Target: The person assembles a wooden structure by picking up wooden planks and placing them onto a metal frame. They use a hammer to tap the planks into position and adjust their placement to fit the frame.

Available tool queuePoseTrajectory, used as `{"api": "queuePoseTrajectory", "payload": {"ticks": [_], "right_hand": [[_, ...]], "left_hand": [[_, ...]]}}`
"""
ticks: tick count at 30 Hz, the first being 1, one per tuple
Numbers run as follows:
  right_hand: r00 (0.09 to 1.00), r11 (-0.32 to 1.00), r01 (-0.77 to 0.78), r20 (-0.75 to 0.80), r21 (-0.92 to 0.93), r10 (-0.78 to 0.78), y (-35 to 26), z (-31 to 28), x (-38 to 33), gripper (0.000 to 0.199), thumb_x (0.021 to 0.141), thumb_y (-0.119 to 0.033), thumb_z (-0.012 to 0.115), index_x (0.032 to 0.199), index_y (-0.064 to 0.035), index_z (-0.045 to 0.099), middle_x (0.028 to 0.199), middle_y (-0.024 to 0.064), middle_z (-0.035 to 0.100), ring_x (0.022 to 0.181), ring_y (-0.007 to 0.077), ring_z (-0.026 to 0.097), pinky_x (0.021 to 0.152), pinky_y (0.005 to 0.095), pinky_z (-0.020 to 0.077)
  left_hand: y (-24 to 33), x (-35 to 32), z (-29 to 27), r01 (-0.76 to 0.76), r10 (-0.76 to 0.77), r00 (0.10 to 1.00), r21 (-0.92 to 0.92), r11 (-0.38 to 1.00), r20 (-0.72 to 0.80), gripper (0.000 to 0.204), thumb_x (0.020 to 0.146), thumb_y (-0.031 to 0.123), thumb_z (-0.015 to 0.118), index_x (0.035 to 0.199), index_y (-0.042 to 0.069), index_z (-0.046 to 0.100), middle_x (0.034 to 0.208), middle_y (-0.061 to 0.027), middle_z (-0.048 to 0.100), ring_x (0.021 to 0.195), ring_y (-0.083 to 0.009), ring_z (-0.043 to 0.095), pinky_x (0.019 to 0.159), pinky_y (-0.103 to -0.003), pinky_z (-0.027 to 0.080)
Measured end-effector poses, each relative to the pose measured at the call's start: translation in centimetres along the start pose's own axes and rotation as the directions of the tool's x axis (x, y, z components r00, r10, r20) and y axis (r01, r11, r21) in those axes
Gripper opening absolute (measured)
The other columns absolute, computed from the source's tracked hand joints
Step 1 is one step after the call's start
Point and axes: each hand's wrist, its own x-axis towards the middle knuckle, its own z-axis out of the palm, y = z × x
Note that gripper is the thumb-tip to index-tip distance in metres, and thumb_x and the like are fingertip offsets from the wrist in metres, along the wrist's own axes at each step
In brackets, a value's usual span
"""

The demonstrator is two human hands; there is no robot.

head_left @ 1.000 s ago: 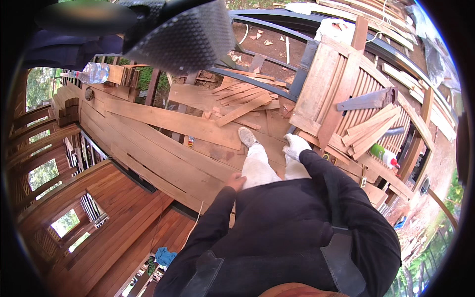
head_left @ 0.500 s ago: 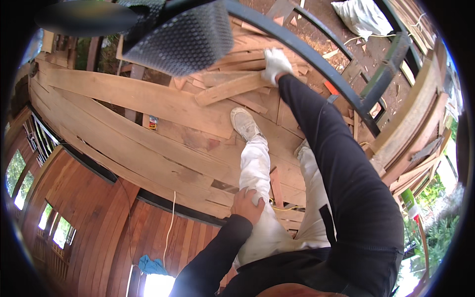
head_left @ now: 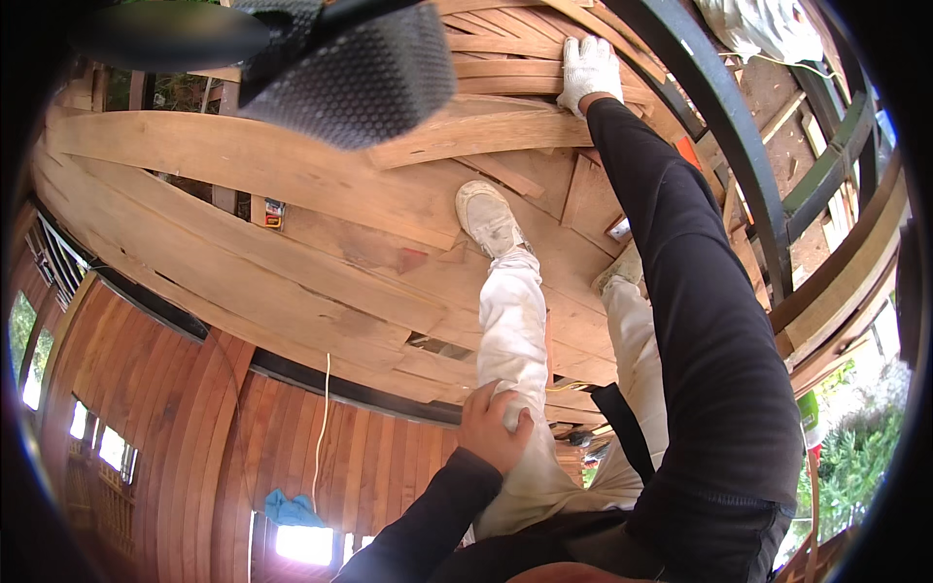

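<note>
While the half-open left hand [head_left: 494, 432] rests on trousers [head_left: 513, 330], the gloved right hand [head_left: 590, 73], grip unclear, covers narrow, straight-grained tan strips [head_left: 505, 70], a bright-labelled box [head_left: 274, 215] leftward.

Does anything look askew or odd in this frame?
Mildly: the right hand is gloved but the left hand is bare, and the wood strips by the right hand lie askew, overlapping at different angles.

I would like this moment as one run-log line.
left hand: bare, on white trouser leg | right hand: white-gloved, on narrow brown wooden strips | nearby: dark metal frame
</note>
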Motion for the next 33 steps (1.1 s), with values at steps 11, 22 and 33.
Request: {"api": "queuePoseTrajectory", "payload": {"ticks": [11, 22, 33], "right_hand": [[0.992, 0.990, 0.049, -0.120, 0.131, -0.034, 1.0, 2.1, 0.4, 0.063, 0.080, -0.026, 0.079, 0.135, -0.0074, 0.056, 0.135, 0.0195, 0.061, 0.125, 0.0353, 0.061, 0.105, 0.0504, 0.0460], [0.996, 0.949, 0.073, 0.031, 0.307, -0.086, 0.0, 0.3, -3.0, 0.019, 0.095, -0.012, 0.058, 0.110, -0.0065, 0.066, 0.109, 0.0209, 0.075, 0.105, 0.0373, 0.073, 0.088, 0.0478, 0.0576], [0.936, 0.897, -0.030, 0.328, 0.442, -0.130, -2.9, -4.5, -15.0, 0.032, 0.091, -0.017, 0.065, 0.120, -0.0057, 0.064, 0.121, 0.0209, 0.072, 0.115, 0.0381, 0.069, 0.097, 0.0478, 0.0557]], "left_hand": [[1.2, -0.1, 0.4, 0.012, -0.012, 1.000, 0.061, 0.998, 0.000, 0.031, 0.083, 0.016, 0.075, 0.112, 0.009, 0.069, 0.129, -0.0194, 0.063, 0.118, -0.0398, 0.061, 0.102, -0.047, 0.051], [1.3, -1.0, 2.3, -0.002, 0.003, 1.000, 0.058, 0.998, -0.025, 0.029, 0.087, 0.022, 0.074, 0.112, 0.010, 0.068, 0.133, -0.0197, 0.060, 0.122, -0.0423, 0.057, 0.102, -0.050, 0.049], [1.0, -2.4, 5.5, 0.073, -0.068, 0.995, 0.076, 0.994, -0.066, 0.025, 0.087, 0.025, 0.073, 0.108, 0.012, 0.070, 0.131, -0.0167, 0.061, 0.126, -0.0381, 0.055, 0.105, -0.047, 0.047]]}}
